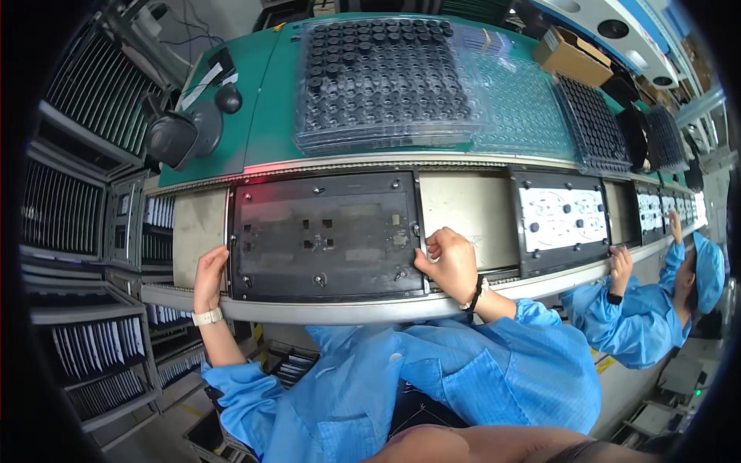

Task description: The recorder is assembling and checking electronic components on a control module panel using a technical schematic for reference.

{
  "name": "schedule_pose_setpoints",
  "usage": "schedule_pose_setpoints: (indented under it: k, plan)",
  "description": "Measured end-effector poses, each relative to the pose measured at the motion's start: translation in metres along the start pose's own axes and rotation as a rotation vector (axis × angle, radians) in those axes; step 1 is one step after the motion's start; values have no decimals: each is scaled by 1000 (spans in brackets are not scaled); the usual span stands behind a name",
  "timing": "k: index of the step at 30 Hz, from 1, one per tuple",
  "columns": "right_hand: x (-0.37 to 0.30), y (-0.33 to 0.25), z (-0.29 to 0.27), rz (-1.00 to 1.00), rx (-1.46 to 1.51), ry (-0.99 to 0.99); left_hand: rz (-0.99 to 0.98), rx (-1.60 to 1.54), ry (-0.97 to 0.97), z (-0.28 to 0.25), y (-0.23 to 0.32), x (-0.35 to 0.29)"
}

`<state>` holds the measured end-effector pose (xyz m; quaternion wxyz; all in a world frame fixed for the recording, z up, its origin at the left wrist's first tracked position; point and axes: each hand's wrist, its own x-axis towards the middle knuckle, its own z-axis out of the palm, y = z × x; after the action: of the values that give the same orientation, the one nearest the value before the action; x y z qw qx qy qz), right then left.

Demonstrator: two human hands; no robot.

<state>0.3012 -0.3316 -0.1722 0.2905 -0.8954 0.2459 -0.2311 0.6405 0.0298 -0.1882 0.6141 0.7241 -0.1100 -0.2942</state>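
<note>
A flat black fixture tray (340,266) with knobs round its rim and small square cutouts lies on the conveyor line in front of me. My left hand (209,276) has its fingers closed along the tray's left edge. At the opposite edge, my right hand (451,262) presses its thumb against the side, with the other fingers curled in. A reddish light falls on the tray's upper left corner. No loose part shows on the tray.
Behind the conveyor, a clear blister tray (386,127) holds black round parts. A black scanner (171,139) stands on the green mat (266,108). To the right is another fixture with a white panel (559,231), near a co-worker (629,301). Racks (96,351) stand at left.
</note>
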Motion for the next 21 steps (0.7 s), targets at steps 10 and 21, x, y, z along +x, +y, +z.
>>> schedule_pose_setpoints:
  k: [10, 21]
  plan:
    - [-4, -11, 1, 83, 59, 37, 56, -4, -44, 3, 2, 7]
    - [-4, -6, 9, 105, -26, 60, -10, 71, -22, 9, -7, 17]
